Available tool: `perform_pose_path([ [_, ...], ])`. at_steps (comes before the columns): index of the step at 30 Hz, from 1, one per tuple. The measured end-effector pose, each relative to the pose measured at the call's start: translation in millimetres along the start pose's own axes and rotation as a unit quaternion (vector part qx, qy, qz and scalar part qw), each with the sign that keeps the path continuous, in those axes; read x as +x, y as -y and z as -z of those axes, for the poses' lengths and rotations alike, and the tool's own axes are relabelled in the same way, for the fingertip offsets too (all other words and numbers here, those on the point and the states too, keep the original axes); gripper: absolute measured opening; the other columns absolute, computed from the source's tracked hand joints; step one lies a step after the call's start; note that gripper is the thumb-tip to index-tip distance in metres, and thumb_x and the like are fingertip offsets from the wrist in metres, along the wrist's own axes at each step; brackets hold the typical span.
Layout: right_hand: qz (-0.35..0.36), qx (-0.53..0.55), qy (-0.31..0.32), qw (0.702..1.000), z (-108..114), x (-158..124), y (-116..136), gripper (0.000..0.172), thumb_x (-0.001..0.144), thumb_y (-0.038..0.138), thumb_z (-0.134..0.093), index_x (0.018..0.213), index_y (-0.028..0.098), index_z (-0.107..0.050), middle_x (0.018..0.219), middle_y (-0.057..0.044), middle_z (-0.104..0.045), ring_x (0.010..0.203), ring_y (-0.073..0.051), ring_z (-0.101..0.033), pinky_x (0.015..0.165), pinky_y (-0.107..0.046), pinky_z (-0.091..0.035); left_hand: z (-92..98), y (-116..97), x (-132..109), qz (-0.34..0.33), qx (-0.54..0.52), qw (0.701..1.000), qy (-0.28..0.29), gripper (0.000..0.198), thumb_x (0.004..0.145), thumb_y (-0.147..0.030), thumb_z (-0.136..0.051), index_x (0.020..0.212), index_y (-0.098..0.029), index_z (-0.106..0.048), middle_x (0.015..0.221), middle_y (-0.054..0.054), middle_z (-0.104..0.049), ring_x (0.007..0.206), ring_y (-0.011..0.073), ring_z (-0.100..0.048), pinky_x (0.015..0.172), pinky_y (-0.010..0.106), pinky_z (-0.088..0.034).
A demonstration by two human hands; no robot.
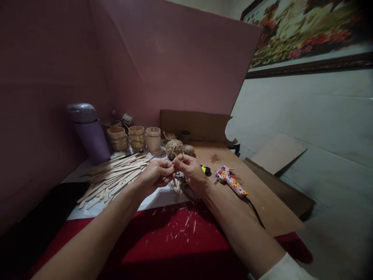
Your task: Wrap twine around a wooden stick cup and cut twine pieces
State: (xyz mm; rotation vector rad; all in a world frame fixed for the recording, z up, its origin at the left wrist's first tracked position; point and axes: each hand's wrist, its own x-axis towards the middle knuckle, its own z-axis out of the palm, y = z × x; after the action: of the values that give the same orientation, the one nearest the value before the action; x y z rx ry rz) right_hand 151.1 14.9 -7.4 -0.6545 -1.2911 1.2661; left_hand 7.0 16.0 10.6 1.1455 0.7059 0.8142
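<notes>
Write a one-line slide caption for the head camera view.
Left hand and right hand meet, fingertips pinched together, between a wooden stick pile and a patterned glue gun, twine ball behind.

Forearms stretched forward; left hand (155, 175) and right hand (192, 172) meet, fingertips (172, 169) pinched.

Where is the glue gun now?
In the head view, the glue gun lies on the cardboard, just right of the right hand.
</notes>
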Motion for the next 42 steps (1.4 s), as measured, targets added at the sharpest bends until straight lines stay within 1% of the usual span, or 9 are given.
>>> perform_pose_path([
  [6,-0.008,-0.003,-0.079,0.997,10,7,3,0.028,0.062,0.037,-0.075,0.068,0.016,-0.058,0.056,0.005,-0.052,0.049,-0.007,-0.041,0.05,-0.022,-0.032,-2.1,-1,0,0.002,0.029,0.999,-0.027,0.019,0.06,-0.022,-0.072,0.06,-0.011,-0.057,0.052,0.001,-0.054,0.035,0.0028,-0.035,0.034,0.017,-0.011],
  [14,0.051,-0.135,-0.136,0.98,11,8,4,0.012,0.066,0.024,-0.065,0.074,0.018,-0.059,0.064,0.0,-0.064,0.061,-0.013,-0.059,0.062,-0.028,-0.045,-6.1,1,3,-0.037,0.139,0.983,-0.117,0.015,0.061,-0.019,-0.068,0.056,-0.012,-0.055,0.042,-0.002,-0.049,0.031,0.0042,-0.032,0.031,0.018,-0.017],
  [19,0.09,-0.161,-0.158,0.97,13,11,0,0.011,0.069,0.028,-0.065,0.072,0.019,-0.058,0.061,0.0,-0.062,0.059,-0.014,-0.061,0.061,-0.029,-0.047,-7.4,0,3,-0.045,0.123,0.987,-0.092,0.015,0.061,-0.02,-0.069,0.056,-0.012,-0.056,0.044,-0.001,-0.05,0.031,0.0041,-0.033,0.031,0.018,-0.015],
  [23,0.106,-0.162,-0.172,0.966,16,12,-5,0.024,0.078,0.04,-0.059,0.089,0.018,-0.061,0.069,-0.002,-0.066,0.061,-0.013,-0.059,0.06,-0.027,-0.046,-1.5,-2,2,-0.048,0.073,0.993,-0.081,0.019,0.061,-0.023,-0.071,0.056,-0.011,-0.056,0.044,-0.002,-0.05,0.031,0.0031,-0.032,0.032,0.017,-0.014],
  [25,0.103,-0.187,-0.149,0.966,15,10,-6,0.031,0.084,0.044,-0.052,0.096,0.018,-0.062,0.079,-0.005,-0.069,0.068,-0.014,-0.06,0.065,-0.028,-0.046,2.0,-4,2,-0.068,0.037,0.993,-0.089,0.021,0.062,-0.026,-0.073,0.06,-0.011,-0.058,0.048,-0.001,-0.052,0.033,0.0028,-0.035,0.033,0.016,-0.016],
  [29,0.119,-0.246,-0.026,0.962,6,3,-8,0.034,0.089,0.045,-0.046,0.095,0.019,-0.068,0.099,-0.007,-0.068,0.095,-0.018,-0.059,0.086,-0.033,-0.043,5.9,-8,1,-0.134,-0.024,0.985,-0.103,0.023,0.063,-0.028,-0.075,0.066,-0.011,-0.06,0.054,-0.001,-0.055,0.039,0.003,-0.04,0.036,0.015,-0.022],
  [32,0.113,-0.258,0.019,0.959,-1,-1,-10,0.03,0.086,0.044,-0.051,0.092,0.02,-0.069,0.089,-0.004,-0.067,0.086,-0.016,-0.059,0.081,-0.031,-0.044,6.3,-10,-1,-0.163,-0.056,0.98,-0.098,0.022,0.062,-0.026,-0.077,0.069,-0.011,-0.062,0.056,0.0,-0.057,0.042,0.0035,-0.042,0.04,0.015,-0.03],
  [36,0.095,-0.226,0.019,0.969,-3,1,-15,0.025,0.084,0.04,-0.056,0.087,0.019,-0.069,0.07,0.0,-0.06,0.066,-0.012,-0.052,0.065,-0.025,-0.042,6.5,-11,-3,-0.168,-0.082,0.977,-0.098,0.022,0.061,-0.025,-0.078,0.071,-0.011,-0.064,0.065,0.001,-0.061,0.046,0.0027,-0.044,0.042,0.014,-0.033],
  [42,0.13,-0.245,-0.006,0.961,1,5,-13,0.021,0.08,0.028,-0.058,0.094,0.021,-0.072,0.076,-0.001,-0.06,0.066,-0.012,-0.051,0.061,-0.025,-0.04,10.3,-16,-3,-0.197,-0.114,0.969,-0.098,0.021,0.064,-0.025,-0.077,0.071,-0.011,-0.064,0.07,0.002,-0.063,0.048,0.0036,-0.046,0.036,0.012,-0.028],
])
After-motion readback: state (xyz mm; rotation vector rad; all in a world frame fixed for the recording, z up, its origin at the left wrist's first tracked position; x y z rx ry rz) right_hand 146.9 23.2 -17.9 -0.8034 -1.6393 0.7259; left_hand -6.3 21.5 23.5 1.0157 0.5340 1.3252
